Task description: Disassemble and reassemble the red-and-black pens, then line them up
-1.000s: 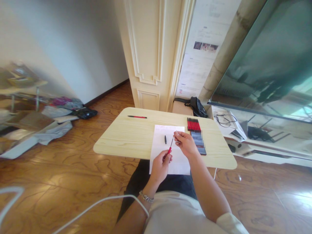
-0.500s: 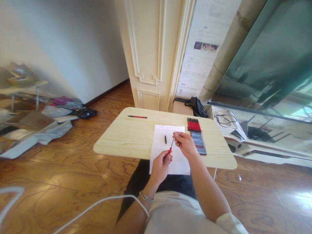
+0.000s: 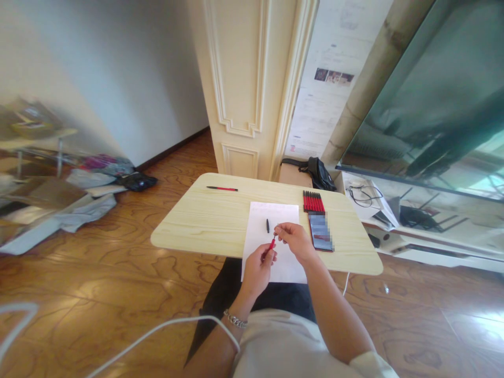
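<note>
My left hand (image 3: 258, 269) is closed around the red pen barrel (image 3: 272, 244), which points up and slightly right over a white sheet of paper (image 3: 286, 270). In my right hand (image 3: 296, 240), the fingertips pinch the thin dark pen refill (image 3: 274, 236). Its lower end is inside the barrel's open upper end, and only a short length shows between my hands. A small black pen tip piece (image 3: 268, 226) lies on the paper just beyond my fingers.
To the right, several red and black pens (image 3: 313, 201) lie in a row above a phone (image 3: 321, 231). One red and black pen (image 3: 222, 188) rests at the far left of the pale wooden table (image 3: 192, 226). A white cable (image 3: 165, 328) crosses near my left forearm.
My right hand has moved down and left towards my left hand. The refill has slid deeper into the red barrel, so less of it shows.
</note>
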Motion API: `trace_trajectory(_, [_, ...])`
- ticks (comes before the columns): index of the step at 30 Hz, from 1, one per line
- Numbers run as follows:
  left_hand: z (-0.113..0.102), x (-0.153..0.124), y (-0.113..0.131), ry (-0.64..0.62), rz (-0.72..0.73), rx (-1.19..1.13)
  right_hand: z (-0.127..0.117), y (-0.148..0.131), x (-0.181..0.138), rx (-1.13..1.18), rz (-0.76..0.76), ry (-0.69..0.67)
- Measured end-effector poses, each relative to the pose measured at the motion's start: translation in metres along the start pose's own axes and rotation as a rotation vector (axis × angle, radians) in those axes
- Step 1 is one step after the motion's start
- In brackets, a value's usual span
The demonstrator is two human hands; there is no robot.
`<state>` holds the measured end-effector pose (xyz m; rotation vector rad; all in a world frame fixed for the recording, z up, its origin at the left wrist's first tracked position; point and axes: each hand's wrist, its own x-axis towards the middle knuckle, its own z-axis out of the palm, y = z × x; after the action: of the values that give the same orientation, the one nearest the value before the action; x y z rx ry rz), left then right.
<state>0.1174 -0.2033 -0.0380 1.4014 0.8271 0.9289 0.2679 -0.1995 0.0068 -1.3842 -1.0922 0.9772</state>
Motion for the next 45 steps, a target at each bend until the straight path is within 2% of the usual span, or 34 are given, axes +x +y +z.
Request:
trace_trajectory(6, [-0.003, 0.0, -0.006, 0.037, 0.004, -0.023, -0.004, 0.011, 0.011, -0.053, 0.004, -0.09])
trace_trajectory(8, [-0.005, 0.001, -0.007, 0.05, 0.006, -0.032, -0.005, 0.016, 0.022, -0.119, 0.029, -0.072])
trace_trajectory(12, [-0.006, 0.002, -0.006, 0.057, -0.022, -0.063, 0.002, 0.023, 0.048, -0.536, 0.042, 0.078])
trace_trajectory(15, [-0.006, 0.002, -0.006, 0.063, -0.024, -0.056, 0.015, 0.025, 0.06, -0.842, 0.118, 0.121])
trace_trajectory(18, [-0.008, 0.002, -0.006, 0.062, -0.022, -0.037, 0.025, 0.025, 0.066, -0.997, 0.16, 0.1])
trace_trajectory(20, [-0.009, 0.002, -0.006, 0.061, -0.022, -0.035, 0.026, 0.026, 0.068, -1.014, 0.178, 0.087])
trace_trajectory(22, [-0.01, 0.002, -0.006, 0.064, -0.024, -0.042, 0.022, 0.026, 0.068, -0.944, 0.19, 0.102])
trace_trajectory(24, [-0.01, 0.002, -0.006, 0.067, -0.027, -0.053, 0.015, 0.026, 0.067, -0.749, 0.18, 0.123])
trace_trajectory(29, [-0.005, 0.001, -0.006, 0.036, -0.024, -0.044, -0.006, 0.011, 0.051, 0.102, 0.114, 0.123])
trace_trajectory(31, [-0.001, 0.001, -0.006, 0.016, -0.013, -0.024, -0.011, 0.001, 0.043, 0.306, 0.072, 0.138])
trace_trajectory(36, [0.003, -0.001, -0.005, 0.005, 0.017, 0.025, -0.016, -0.016, 0.032, 0.439, 0.046, 0.176])
trace_trajectory(45, [0.004, -0.001, -0.007, -0.01, 0.019, 0.06, -0.014, -0.018, 0.029, 0.447, 0.047, 0.169])
